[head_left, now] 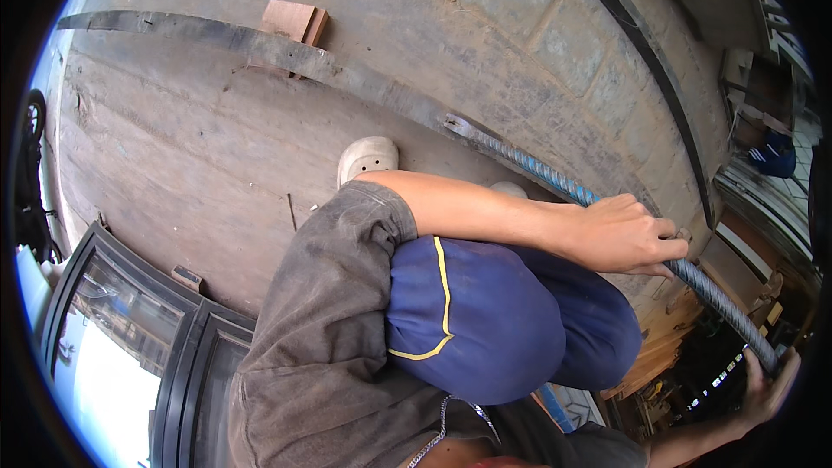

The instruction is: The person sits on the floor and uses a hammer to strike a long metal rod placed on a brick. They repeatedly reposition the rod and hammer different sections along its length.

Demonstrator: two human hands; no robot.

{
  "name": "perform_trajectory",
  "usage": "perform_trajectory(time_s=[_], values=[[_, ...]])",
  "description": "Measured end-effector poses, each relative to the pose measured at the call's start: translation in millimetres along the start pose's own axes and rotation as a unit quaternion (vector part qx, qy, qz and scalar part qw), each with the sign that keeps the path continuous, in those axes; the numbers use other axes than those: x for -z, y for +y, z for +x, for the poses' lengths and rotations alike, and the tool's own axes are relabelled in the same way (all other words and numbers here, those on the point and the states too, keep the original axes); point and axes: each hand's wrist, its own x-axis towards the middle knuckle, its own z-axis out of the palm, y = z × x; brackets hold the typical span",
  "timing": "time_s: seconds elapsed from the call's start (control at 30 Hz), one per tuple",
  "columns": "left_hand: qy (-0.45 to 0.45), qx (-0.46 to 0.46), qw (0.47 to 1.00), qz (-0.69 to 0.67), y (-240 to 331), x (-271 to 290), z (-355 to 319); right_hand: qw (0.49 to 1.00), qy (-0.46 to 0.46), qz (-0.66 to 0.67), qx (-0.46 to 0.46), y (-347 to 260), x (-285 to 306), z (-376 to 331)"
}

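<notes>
A long pry bar (533, 165) with a twisted, ribbed shaft and worn blue paint slants across the view. Its flattened, forked end lies at the edge of a long, narrow dusty strip (208, 33), though I cannot tell whether it is hooked under it. My left hand (620, 234) is wrapped round the shaft past its middle, knuckles up. Farther down, at lower right, my right hand (770, 390) grips the bar's other end, thumb and fingers on either side. My knees in blue trousers (477, 321) are bent below my left arm.
Reddish wooden blocks (290, 22) sit by the strip. A dark curved band (650, 61) crosses the stone-paved ground at upper right. A black-framed glass panel (130, 338) lies at lower left. My pale clog (368, 159) stands near the strip; wooden pieces (663, 347) are at right.
</notes>
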Motion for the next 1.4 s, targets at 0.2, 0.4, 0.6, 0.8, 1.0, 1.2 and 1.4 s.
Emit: perform_trajectory(time_s=[0.2, 0.4, 0.6, 0.8, 1.0, 1.2, 1.4], values=[[-0.197, 0.05, 0.979, 0.012, -54, -56, -34, 0.975, -0.139, 0.152, -0.087, -21, -150, -72], [-0.357, 0.106, 0.921, 0.117, -107, -80, -96, 0.902, -0.225, 0.285, -0.232, -129, -278, -154], [-0.423, 0.072, 0.878, 0.212, -118, -61, -111, 0.912, -0.104, 0.343, -0.2, -178, -370, -184], [-0.502, 0.194, 0.82, 0.195, -91, -1, -72, 0.923, -0.048, 0.344, -0.165, -130, -343, -128], [-0.661, 0.157, 0.696, 0.233, -87, 15, -3, 0.901, -0.14, 0.391, -0.129, -144, -407, -111], [-0.525, 0.286, 0.761, 0.252, -148, -75, -35, 0.806, -0.352, 0.458, -0.129, -125, -402, -73], [-0.43, 0.315, 0.804, 0.264, -156, -112, -73, 0.778, -0.402, 0.483, -0.017, -137, -409, -97]])
